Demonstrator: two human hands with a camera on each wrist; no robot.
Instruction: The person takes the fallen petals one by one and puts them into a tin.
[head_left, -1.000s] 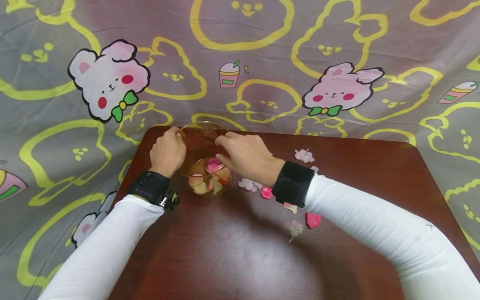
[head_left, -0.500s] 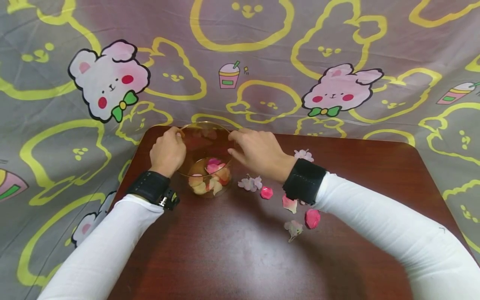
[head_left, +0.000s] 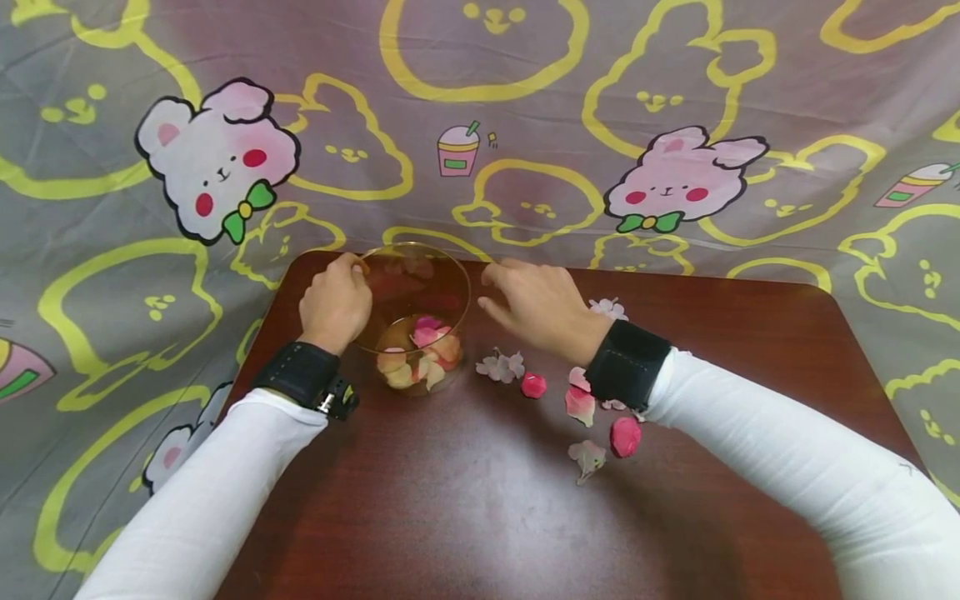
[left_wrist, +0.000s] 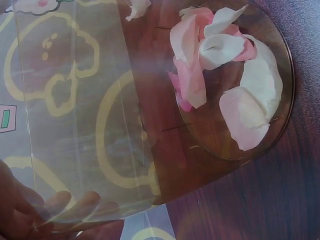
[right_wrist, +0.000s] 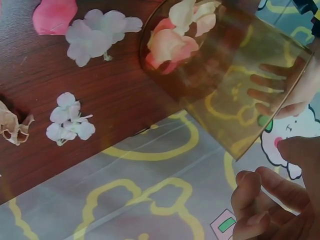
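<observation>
A clear amber plastic cup [head_left: 414,310] stands tilted at the table's far left, with pink and cream petals [head_left: 420,354] in its bottom. My left hand [head_left: 337,298] grips its left rim; the left wrist view shows its fingers [left_wrist: 60,205] through the cup wall [left_wrist: 150,125], with the petals [left_wrist: 220,75] beyond. My right hand [head_left: 534,302] hovers just right of the cup, clear of it, with its fingers relaxed and holding nothing. In the right wrist view those fingers [right_wrist: 270,200] hang loosely curled beside the cup [right_wrist: 225,85].
Loose petals and small fabric flowers lie right of the cup on the dark wooden table [head_left: 480,517]: a pale flower [head_left: 504,365], a pink petal [head_left: 533,385], a red petal [head_left: 626,436], a white flower [head_left: 609,310]. Bunny-print cloth [head_left: 480,125] surrounds the table.
My right hand has drawn back from over the cup's mouth to the right, uncovering more loose petals. The left hand and the cup have stayed put.
</observation>
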